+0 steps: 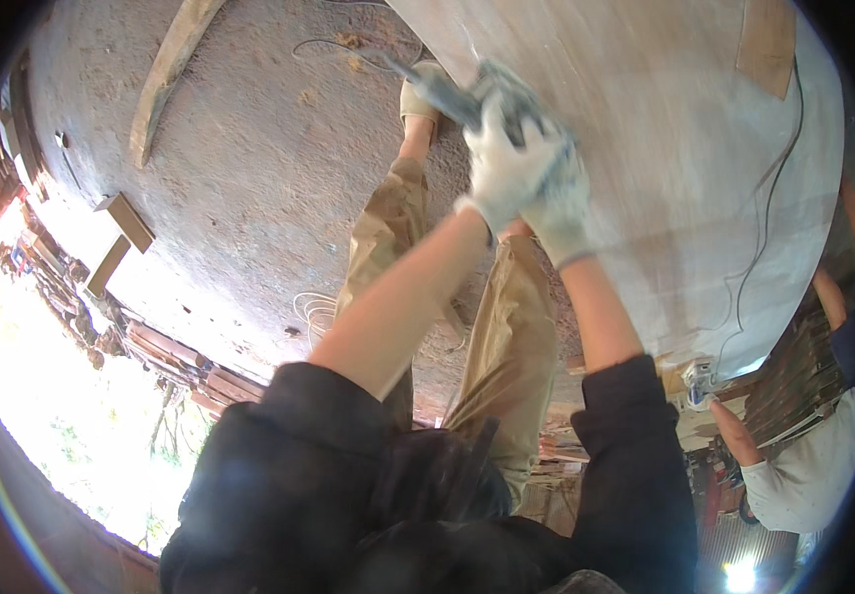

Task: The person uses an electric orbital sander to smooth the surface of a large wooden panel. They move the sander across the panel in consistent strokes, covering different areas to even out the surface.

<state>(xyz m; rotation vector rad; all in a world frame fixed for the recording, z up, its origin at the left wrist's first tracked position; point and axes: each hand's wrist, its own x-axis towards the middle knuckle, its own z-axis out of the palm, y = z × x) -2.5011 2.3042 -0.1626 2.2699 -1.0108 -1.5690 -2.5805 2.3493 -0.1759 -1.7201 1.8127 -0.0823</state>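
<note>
Both of my hands wear white work gloves and are closed on a grey corded power tool [450, 101], at the left edge of a large pale wooden board [665, 168]. My left hand [508, 163] wraps over the tool's body. Close against it, slightly right, my right hand [561, 203] grips the tool's other end, partly covered by the left. The tool's narrow rear points up and left, toward a dark cord [343, 45]. Motion blur and the gloves hide its working end, so its exact kind does not show.
A thin cable [769, 213] runs along the board's right side, near a flat wooden piece [767, 45]. Other people's arms [734, 433] show at far right, one hand at a small white tool [697, 376]. A curved plank [165, 84] and an angled wooden piece [122, 238] lie left.
</note>
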